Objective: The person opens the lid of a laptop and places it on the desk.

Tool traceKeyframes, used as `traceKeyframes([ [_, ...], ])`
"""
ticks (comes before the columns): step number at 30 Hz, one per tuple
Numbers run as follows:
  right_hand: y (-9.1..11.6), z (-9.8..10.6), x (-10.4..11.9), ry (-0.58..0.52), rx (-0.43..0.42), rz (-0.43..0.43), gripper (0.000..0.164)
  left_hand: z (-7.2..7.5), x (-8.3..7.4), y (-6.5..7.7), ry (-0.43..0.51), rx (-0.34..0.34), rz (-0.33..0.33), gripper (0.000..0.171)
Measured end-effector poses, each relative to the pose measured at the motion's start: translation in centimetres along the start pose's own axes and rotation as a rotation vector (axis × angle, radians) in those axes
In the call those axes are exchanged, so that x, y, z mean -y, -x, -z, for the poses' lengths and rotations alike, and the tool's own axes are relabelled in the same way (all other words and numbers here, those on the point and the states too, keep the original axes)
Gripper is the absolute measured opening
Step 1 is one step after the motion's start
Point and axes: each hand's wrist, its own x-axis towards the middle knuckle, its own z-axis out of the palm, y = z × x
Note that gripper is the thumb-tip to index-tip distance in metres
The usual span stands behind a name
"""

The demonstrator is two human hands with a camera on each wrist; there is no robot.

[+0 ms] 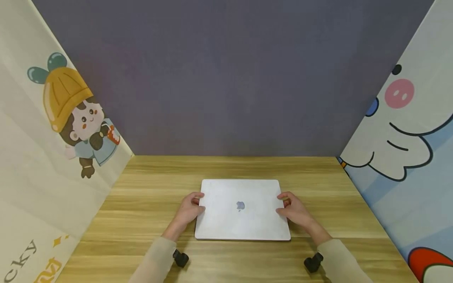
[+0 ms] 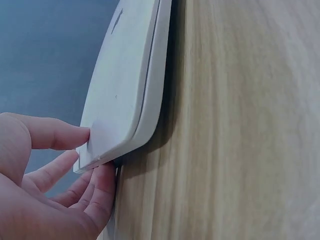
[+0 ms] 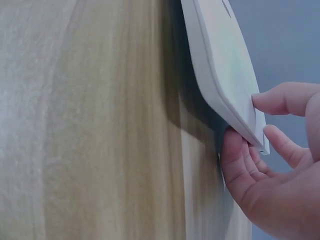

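Note:
A closed silver laptop [image 1: 240,226] with an apple logo lies lid up near the middle of the table. My left hand [image 1: 189,208] grips its left side, thumb on the lid and fingers curled under the edge. On the opposite side my right hand [image 1: 295,210] holds the laptop the same way. In the left wrist view the thumb of the left hand [image 2: 55,175] presses the lid near the edge, with fingertips beneath the base. The right wrist view shows the right hand [image 3: 280,165] pinching the laptop's edge, and a shadow falls on the wood below it.
The wooden table [image 1: 159,173] meets a dark grey panel [image 1: 233,78] at the back. Cartoon-printed sheets stand at both sides, a left sheet [image 1: 28,157] and a right sheet [image 1: 424,188]. A small black device [image 1: 181,258] is on the left wrist, another black device [image 1: 313,262] on the right.

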Motion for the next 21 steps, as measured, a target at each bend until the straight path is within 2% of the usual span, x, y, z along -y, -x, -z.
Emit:
traceKeyframes([
  [5, -0.06, -0.05, -0.23, 0.013, 0.013, 0.029, 0.048, 0.05, 0.18, -0.04, -0.009, 0.0, -0.001, 0.047],
  [11, -0.09, -0.25, -0.41, 0.065, -0.006, 0.014, 0.046, 0.1, 0.29, -0.16, -0.041, -0.002, -0.016, 0.047],
  [18, 0.17, -0.44, -0.09, 0.228, -0.052, 0.019, 0.043, -0.07, 0.22, -0.23, -0.137, -0.025, -0.06, 0.045],
  [21, 0.29, -0.52, 0.05, 0.29, -0.068, 0.034, 0.041, -0.17, 0.06, -0.13, -0.154, -0.033, -0.058, 0.045],
])
